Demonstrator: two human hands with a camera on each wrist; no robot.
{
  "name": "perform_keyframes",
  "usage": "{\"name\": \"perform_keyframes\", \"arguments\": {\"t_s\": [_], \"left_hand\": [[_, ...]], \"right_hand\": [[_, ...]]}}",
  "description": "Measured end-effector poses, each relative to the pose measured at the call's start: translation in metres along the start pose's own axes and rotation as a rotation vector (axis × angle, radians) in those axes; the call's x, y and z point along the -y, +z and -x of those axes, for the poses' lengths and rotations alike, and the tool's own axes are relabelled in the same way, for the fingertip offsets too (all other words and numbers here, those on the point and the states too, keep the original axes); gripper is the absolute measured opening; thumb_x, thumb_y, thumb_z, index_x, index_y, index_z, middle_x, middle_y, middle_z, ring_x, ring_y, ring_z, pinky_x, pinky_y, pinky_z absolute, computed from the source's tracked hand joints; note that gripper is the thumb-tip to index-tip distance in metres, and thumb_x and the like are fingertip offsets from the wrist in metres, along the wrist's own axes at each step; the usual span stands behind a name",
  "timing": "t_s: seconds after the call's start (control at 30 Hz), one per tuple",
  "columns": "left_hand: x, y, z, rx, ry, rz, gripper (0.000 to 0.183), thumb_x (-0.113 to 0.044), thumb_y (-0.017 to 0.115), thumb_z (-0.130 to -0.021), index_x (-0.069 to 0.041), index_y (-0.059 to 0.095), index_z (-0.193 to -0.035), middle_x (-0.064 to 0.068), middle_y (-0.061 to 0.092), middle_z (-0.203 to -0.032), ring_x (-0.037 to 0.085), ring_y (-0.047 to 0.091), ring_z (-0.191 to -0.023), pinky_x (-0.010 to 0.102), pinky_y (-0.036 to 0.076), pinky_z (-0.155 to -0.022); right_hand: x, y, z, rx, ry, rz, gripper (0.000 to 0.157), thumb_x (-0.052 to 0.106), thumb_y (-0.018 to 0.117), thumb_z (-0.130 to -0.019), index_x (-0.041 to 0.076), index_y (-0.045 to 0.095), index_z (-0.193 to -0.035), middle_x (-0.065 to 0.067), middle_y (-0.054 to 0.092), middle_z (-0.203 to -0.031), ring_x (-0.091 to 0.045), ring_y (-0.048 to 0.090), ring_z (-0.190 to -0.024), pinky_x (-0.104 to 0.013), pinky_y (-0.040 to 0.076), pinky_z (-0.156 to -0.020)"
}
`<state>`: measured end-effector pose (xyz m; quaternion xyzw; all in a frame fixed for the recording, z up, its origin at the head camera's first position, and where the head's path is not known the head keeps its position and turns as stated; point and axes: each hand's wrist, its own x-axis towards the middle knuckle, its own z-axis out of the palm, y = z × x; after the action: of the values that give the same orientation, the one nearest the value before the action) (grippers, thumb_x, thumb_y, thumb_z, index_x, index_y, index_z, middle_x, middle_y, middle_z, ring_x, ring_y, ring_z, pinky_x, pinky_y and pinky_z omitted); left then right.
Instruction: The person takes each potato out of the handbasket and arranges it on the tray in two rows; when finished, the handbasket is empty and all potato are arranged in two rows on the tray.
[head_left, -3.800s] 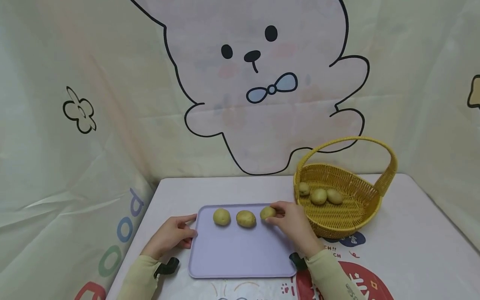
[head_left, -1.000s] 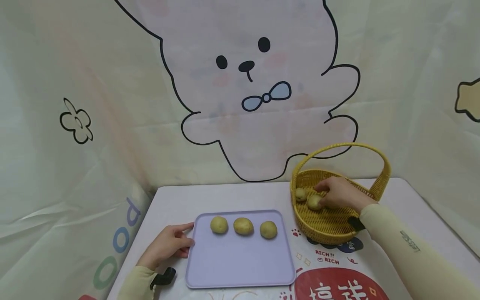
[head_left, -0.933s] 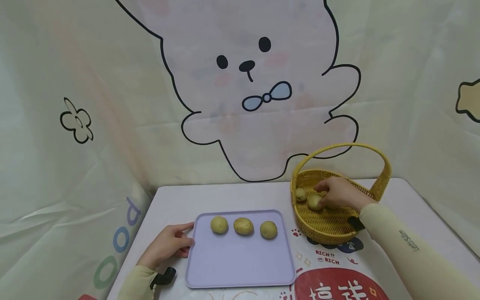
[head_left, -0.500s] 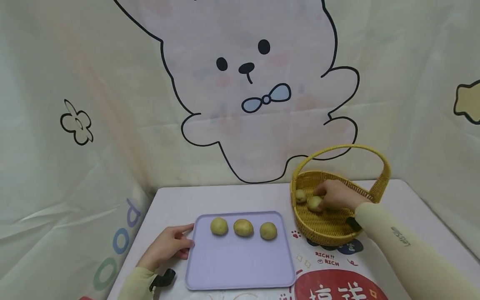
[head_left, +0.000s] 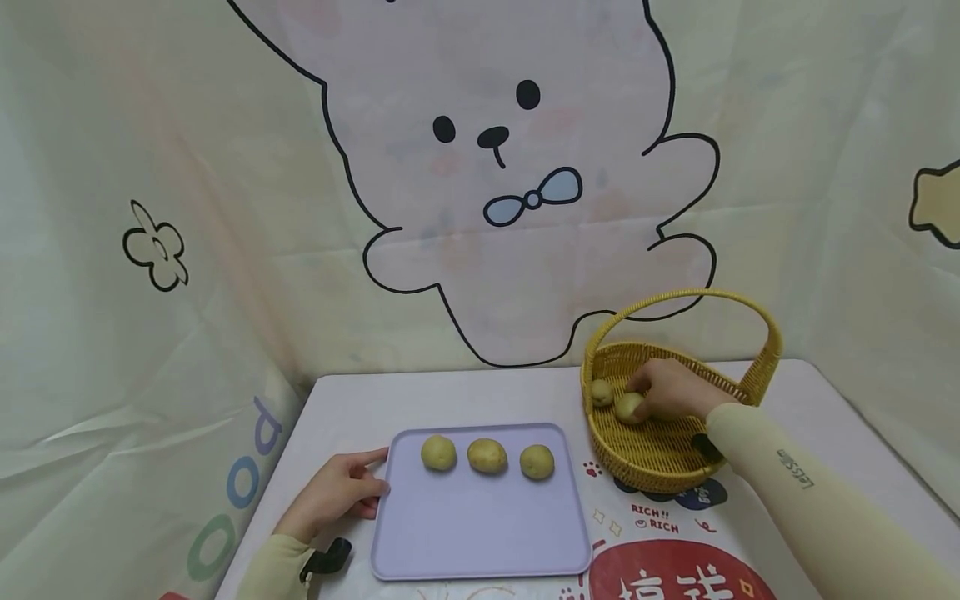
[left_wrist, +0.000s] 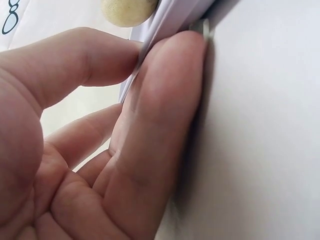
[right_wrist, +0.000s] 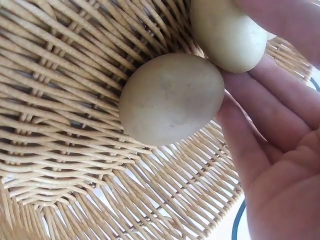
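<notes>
Three potatoes, left (head_left: 438, 452), middle (head_left: 487, 456) and right (head_left: 537, 462), lie in a row along the back of a light purple tray (head_left: 480, 533). My left hand (head_left: 337, 492) pinches the tray's left edge; the left wrist view shows the rim between its digits. Inside the yellow wicker basket (head_left: 652, 475), my right hand (head_left: 675, 390) holds a potato (right_wrist: 230, 35) between thumb and fingers. A second potato (right_wrist: 171, 99) lies against its fingertips on the wicker. In the head view, potatoes show at the basket's left side (head_left: 602, 392) and by my thumb (head_left: 628, 407).
The basket's tall arched handle (head_left: 750, 317) rises over the right forearm's side. A white table (head_left: 360, 400) with a printed cover (head_left: 675, 567) carries both tray and basket. Behind stands a fabric wall (head_left: 480, 275) with a cartoon bear; dark wrist straps (head_left: 327, 557) sit on both wrists.
Since the earliest frame, my right hand has let go of the right potato on the tray and moved into the basket. Over the last second it barely shifts. The left hand stays at the tray's edge.
</notes>
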<state>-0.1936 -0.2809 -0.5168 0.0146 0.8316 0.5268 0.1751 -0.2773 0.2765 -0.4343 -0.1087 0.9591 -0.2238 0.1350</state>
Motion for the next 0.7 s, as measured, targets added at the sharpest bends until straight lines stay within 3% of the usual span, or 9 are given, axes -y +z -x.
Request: {"name": "perform_keyframes", "arguments": {"t_s": [0.27, 0.5, 0.7], "left_hand": [[0.001, 0.003, 0.002, -0.007, -0.003, -0.008, 0.076, -0.011, 0.083, -0.092, 0.001, 0.050, -0.159, 0.008, 0.067, -0.080, 0.016, 0.068, -0.065, 0.031, 0.065, -0.061], [0.006, 0.000, 0.003, -0.005, -0.005, 0.006, 0.078, -0.011, 0.084, -0.092, 0.001, 0.048, -0.160, 0.007, 0.070, -0.083, 0.018, 0.069, -0.071, 0.032, 0.066, -0.064], [0.004, -0.001, -0.001, 0.014, 0.006, 0.019, 0.079, -0.010, 0.083, -0.092, 0.002, 0.046, -0.161, 0.007, 0.070, -0.083, 0.018, 0.069, -0.073, 0.033, 0.066, -0.065]], "right_hand": [[0.006, -0.005, 0.010, -0.045, -0.031, 0.007, 0.034, 0.022, 0.091, -0.086, 0.011, 0.083, -0.117, 0.000, 0.077, -0.104, -0.020, 0.063, -0.093, -0.035, 0.054, -0.081], [0.032, -0.019, 0.039, -0.089, -0.034, -0.054, 0.045, 0.030, 0.091, -0.087, 0.008, 0.080, -0.126, -0.006, 0.078, -0.113, -0.023, 0.066, -0.099, -0.038, 0.057, -0.083], [0.048, -0.019, 0.067, -0.183, -0.060, -0.113, 0.052, 0.036, 0.090, -0.090, 0.009, 0.077, -0.131, -0.008, 0.079, -0.117, -0.023, 0.070, -0.103, -0.040, 0.061, -0.087]]}}
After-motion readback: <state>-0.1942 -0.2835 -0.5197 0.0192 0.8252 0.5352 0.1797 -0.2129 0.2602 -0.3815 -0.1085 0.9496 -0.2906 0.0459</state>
